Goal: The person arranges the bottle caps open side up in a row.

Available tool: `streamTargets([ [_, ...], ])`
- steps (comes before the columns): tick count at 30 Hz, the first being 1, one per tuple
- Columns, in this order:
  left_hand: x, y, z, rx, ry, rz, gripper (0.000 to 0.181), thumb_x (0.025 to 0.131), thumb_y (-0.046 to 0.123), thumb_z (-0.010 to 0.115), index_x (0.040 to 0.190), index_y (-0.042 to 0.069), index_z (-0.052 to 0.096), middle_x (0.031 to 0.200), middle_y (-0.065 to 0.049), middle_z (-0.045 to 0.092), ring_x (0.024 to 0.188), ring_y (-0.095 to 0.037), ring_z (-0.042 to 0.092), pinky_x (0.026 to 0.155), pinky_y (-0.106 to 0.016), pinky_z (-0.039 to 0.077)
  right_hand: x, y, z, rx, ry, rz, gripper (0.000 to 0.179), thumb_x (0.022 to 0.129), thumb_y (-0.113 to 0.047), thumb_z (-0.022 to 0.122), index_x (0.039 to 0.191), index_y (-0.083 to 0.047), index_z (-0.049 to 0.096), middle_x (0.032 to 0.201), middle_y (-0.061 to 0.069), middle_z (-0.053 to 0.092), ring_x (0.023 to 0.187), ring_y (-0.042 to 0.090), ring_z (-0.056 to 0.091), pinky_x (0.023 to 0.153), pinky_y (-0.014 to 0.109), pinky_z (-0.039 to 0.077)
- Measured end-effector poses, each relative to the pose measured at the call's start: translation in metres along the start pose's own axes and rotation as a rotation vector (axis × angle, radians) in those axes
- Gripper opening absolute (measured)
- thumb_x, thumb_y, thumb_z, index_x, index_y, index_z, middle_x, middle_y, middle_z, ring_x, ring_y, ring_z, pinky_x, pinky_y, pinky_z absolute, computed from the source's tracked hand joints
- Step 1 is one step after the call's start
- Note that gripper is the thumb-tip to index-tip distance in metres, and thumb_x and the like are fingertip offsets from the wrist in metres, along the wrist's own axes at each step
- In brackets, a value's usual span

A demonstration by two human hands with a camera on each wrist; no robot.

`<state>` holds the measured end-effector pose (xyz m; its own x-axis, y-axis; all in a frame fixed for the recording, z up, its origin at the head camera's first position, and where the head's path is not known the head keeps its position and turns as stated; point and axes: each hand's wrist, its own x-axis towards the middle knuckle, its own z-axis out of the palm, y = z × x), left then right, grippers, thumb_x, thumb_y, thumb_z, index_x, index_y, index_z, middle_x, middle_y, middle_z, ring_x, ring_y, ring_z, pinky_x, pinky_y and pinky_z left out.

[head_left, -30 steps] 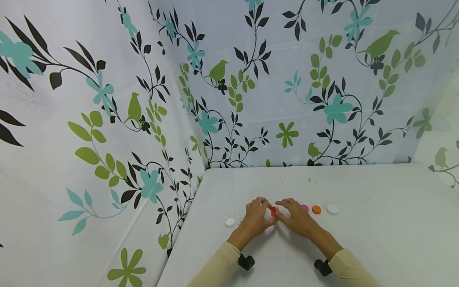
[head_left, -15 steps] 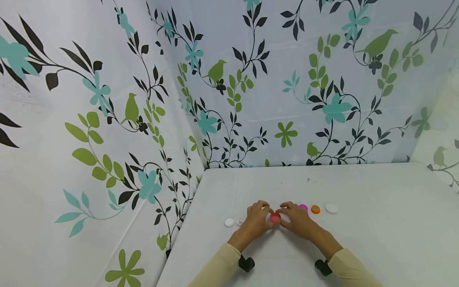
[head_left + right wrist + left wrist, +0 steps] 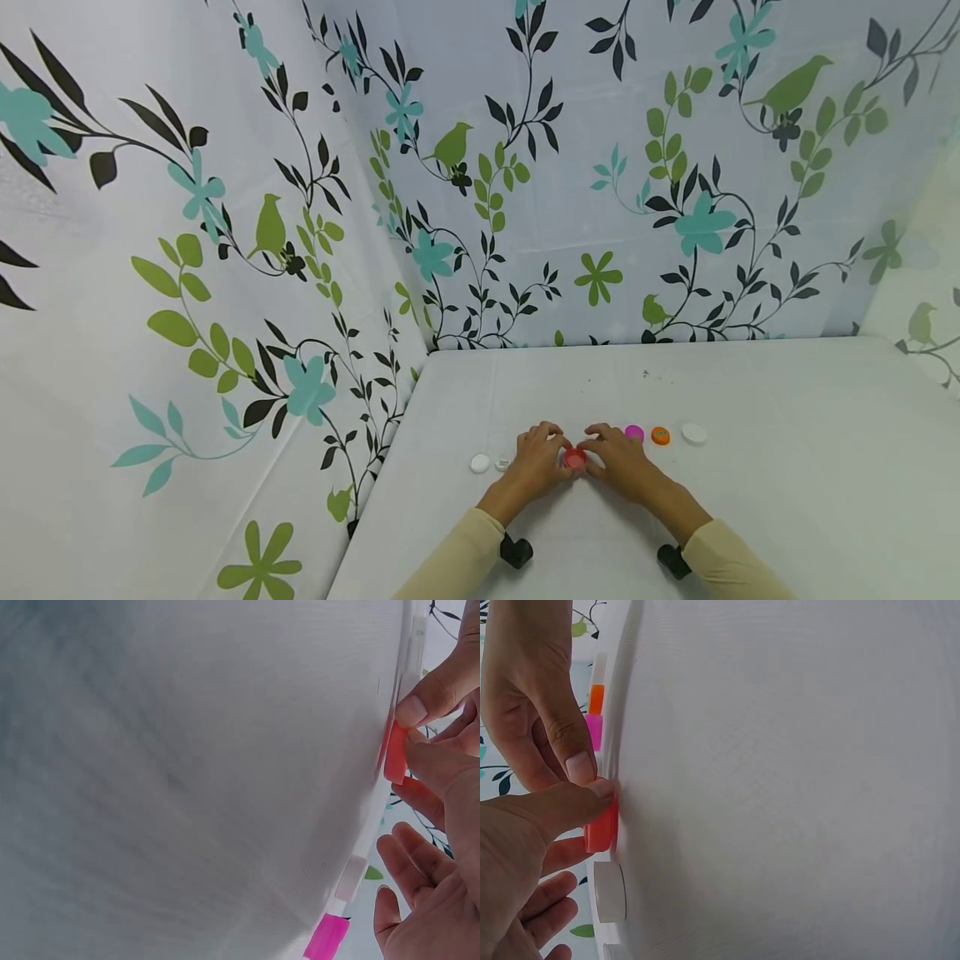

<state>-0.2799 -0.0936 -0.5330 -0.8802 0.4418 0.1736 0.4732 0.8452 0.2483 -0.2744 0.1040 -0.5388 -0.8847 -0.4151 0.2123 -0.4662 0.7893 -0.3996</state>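
Observation:
A round red bottle cap [image 3: 574,459] sits at the white tabletop between both hands, with a darker rim round a lighter centre. My left hand [image 3: 538,456] pinches its left side between thumb and forefinger. On the opposite side, the thumb and forefinger of my right hand [image 3: 617,457] grip it too. Seen low from the left wrist, the red cap [image 3: 600,831] stands on its flat side at the table surface, thumbs of both hands at its near edge. In the right wrist view the other fingers of the right hand [image 3: 442,862] spread away from the red cap [image 3: 395,756].
Left of the hands lie a white cap [image 3: 480,463] and a smaller white one [image 3: 502,464], partly beside the left wrist. Beyond the right hand, a magenta cap [image 3: 634,433], an orange cap [image 3: 660,436] and a white cap [image 3: 694,434] form a row. Patterned cloth [image 3: 480,250] hangs behind.
The red cap was tilted between the fingertips a second ago; it has come down towards the person and now lies level. Both hands have shifted slightly with it and still hold it.

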Motion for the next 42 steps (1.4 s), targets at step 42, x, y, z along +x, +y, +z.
streamTargets([
  [42,0.085,0.050,0.001,0.261,-0.103,0.048,0.041,0.095,0.043,0.080,0.128,0.021,0.073,0.130,0.000,0.060,0.117,-0.016,0.056,0.097,-0.035,0.044,0.022,0.058,-0.039,-0.086,-0.013,0.093,0.036,0.089,-0.025,0.086,0.120,-0.009,0.077,0.137,0.024,0.062,0.125,0.047,0.057,0.088,0.064,0.049],
])
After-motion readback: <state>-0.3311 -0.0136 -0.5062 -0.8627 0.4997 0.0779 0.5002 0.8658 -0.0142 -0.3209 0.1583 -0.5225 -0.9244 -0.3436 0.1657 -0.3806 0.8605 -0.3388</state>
